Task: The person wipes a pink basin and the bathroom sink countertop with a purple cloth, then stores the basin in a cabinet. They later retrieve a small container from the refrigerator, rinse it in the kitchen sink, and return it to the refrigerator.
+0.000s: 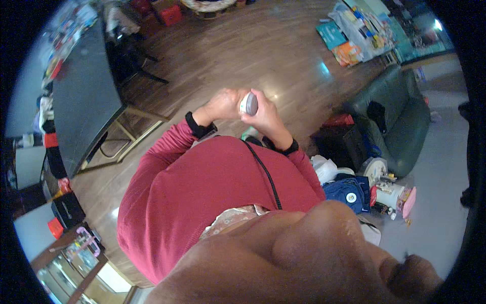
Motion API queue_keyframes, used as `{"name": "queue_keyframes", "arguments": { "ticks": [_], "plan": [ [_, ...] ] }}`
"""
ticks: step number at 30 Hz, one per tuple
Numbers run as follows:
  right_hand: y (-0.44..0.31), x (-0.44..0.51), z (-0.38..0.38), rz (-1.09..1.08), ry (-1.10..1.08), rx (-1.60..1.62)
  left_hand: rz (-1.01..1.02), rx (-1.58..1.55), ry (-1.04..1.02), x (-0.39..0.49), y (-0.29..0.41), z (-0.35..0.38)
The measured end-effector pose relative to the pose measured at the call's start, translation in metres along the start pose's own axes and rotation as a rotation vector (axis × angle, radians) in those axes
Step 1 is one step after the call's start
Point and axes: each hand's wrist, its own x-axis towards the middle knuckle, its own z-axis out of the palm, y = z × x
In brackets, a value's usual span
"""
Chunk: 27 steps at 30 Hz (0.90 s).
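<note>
Both of my hands meet in front of my torso around a small white container with a grey round end (249, 104), perhaps a lidded jar. My left hand (224, 105) wraps its white side from the left. From the right, my right hand (267, 116) grips it, thumb and fingers at either edge of the grey end. The container is tilted, its grey end turned to the right. Most of its body is hidden by my fingers, and any writing on it is too small to read. Dark bands circle both wrists at the ends of red sleeves.
A dark table (85, 87) with metal legs stands left, a black chair (133, 57) beyond it. Wood flooring (212, 49) stretches ahead. At right are a green leather sofa (398, 117), a dark box (338, 142) and a blue bag (343, 192). Papers and bags (360, 34) pile up far right.
</note>
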Motion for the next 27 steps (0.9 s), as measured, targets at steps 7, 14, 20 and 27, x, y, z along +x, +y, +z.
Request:
{"name": "queue_keyframes", "arguments": {
  "ticks": [7,14,20,27],
  "plan": [
    [0.14,0.176,-0.118,-0.014,-0.08,0.012,-0.002,0.001,-0.002,0.226,-0.082,0.029],
    [0.249,0.359,-0.21,0.131,-0.208,0.63,-0.18,-0.291,0.076,0.409,-0.163,0.024],
    [0.321,0.496,-0.248,0.213,-0.144,1.196,-0.106,-0.47,0.35,0.54,-0.255,0.017],
    [0.416,0.666,-0.341,0.218,-0.097,1.295,-0.027,-0.479,0.347,0.758,-0.36,-0.003]
  ]
}}
